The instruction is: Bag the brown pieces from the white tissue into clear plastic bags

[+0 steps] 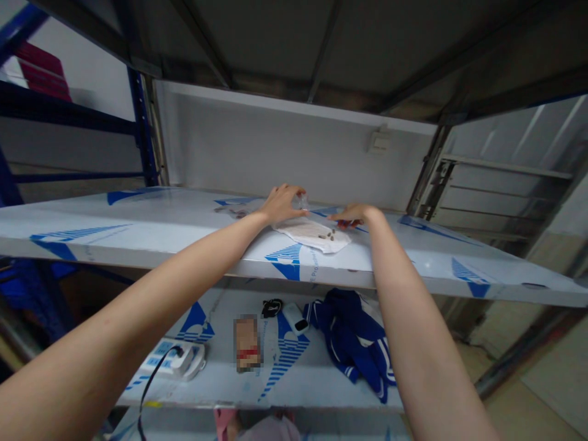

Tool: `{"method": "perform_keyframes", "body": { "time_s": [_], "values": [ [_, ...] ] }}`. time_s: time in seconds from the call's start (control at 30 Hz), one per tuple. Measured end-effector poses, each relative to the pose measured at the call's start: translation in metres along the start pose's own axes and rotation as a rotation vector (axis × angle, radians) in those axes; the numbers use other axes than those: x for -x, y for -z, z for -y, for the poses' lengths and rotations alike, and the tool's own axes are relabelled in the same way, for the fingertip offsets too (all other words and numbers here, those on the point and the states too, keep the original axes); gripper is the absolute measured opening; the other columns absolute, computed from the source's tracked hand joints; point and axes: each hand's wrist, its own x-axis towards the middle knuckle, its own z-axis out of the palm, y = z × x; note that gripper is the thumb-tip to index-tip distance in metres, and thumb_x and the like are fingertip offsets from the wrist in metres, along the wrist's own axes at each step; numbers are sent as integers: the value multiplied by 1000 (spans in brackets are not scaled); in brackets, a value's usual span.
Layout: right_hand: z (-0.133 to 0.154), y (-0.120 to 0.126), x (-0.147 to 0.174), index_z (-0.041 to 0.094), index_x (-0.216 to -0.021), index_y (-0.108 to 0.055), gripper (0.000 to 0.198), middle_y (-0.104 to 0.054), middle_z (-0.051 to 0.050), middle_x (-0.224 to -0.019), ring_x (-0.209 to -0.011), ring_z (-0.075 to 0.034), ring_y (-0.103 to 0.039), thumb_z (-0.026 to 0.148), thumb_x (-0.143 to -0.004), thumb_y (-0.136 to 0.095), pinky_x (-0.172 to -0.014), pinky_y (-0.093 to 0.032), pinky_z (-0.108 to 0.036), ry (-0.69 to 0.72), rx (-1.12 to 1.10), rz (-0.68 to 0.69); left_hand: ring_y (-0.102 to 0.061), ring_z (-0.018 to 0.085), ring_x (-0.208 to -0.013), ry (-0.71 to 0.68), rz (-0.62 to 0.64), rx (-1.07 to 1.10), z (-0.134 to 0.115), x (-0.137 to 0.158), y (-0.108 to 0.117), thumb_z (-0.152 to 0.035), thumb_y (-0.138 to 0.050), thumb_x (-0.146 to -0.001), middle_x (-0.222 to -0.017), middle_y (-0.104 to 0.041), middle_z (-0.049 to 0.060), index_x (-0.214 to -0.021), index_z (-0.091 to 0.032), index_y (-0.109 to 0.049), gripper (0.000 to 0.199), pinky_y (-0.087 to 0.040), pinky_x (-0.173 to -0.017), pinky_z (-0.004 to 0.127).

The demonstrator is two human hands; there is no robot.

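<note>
My left hand (282,204) reaches onto the upper shelf, its thumb and fingers curved around a small clear plastic piece (302,201). Just in front lies a white paper sheet (303,233), with several small brownish bits (329,235) on its right part. At the right end of the paper, my right hand (353,213) is bent down over a small red item (350,223). The fingers lie against that item and partly hide it, so its kind is unclear. A few small blurred pieces (232,211) are on the shelf left of my left hand.
The upper shelf (151,236) wears blue-printed film, with another shelf overhead. Below are a power strip (174,358) with a black cable, a pixelated rectangular object (247,343), a black item (272,307), a whitish device (295,318) and a blue garment (351,334).
</note>
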Motion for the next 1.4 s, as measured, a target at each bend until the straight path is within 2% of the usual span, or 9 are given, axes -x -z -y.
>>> {"method": "perform_keyframes", "body": {
  "time_s": [0.1,0.17,0.37,0.57,0.73,0.93,1.03,1.2,1.4],
  "values": [
    [-4,2,0,20,-55,-63,35,-56,-3,-50,-57,-17,-54,52,-51,-76,-54,-41,-29,-2,67,173,-48,27,-106,-2,13,-9,0,0,-1,-45,-63,-74,-113,-58,9,-113,-16,-53,49,-34,-89,38],
    [-1,2,0,20,-54,-64,36,-54,-2,-48,-51,-14,-51,52,-47,-78,-49,-38,-27,-7,114,211,-48,27,-107,-10,17,-12,0,-1,-1,-45,-63,-75,-113,-58,9,-113,-16,-53,49,-34,-89,38],
    [8,1,0,17,-46,-61,28,-54,-3,-47,-41,-9,-39,40,-53,-77,-42,-28,-25,-158,167,229,-47,27,-110,-10,35,-23,-1,0,-1,-44,-62,-75,-114,-58,9,-111,-17,-55,46,-33,-91,39],
    [6,0,0,18,-45,-62,18,-56,-3,-49,-48,-12,-48,27,-49,-77,-46,-36,-25,-150,36,232,-46,27,-110,-11,57,-42,1,-1,-2,-45,-61,-76,-114,-58,9,-111,-16,-55,45,-33,-91,39],
    [8,-2,1,18,-46,-63,15,-57,-3,-51,-49,-13,-50,24,-51,-75,-45,-37,-24,-153,74,224,-46,27,-110,-17,76,-40,-1,-1,-1,-45,-61,-76,-114,-59,9,-110,-17,-56,45,-33,-91,40],
    [8,1,-1,20,-50,-64,14,-55,-2,-47,-48,-13,-50,25,-54,-76,-42,-35,-24,-65,53,117,-46,27,-110,-16,84,-19,-1,-1,-2,-44,-61,-76,-114,-59,9,-110,-16,-56,45,-32,-93,41],
    [15,4,2,19,-63,-68,11,-58,-2,-52,-50,-12,-51,28,-60,-74,-44,-37,-23,15,-118,-19,-48,27,-109,-2,59,31,-3,-1,-4,-44,-62,-75,-113,-59,8,-110,-17,-56,45,-32,-93,42],
    [41,3,15,16,-96,-67,25,-65,-5,-77,-60,-9,-53,22,-71,-65,-57,-44,-22,81,-486,-214,-53,22,-101,41,1,275,-12,-1,-7,-43,-65,-72,-107,-61,6,-109,-18,-56,45,-37,-91,36],
    [55,-5,20,14,-97,-65,26,-66,-7,-89,-73,-13,-57,23,-72,-64,-66,-45,-24,257,-554,-159,-57,20,-94,49,-66,558,-11,-5,-10,-38,-66,-70,-103,-63,9,-103,-13,-57,42,-42,-84,32]
  ]
}}
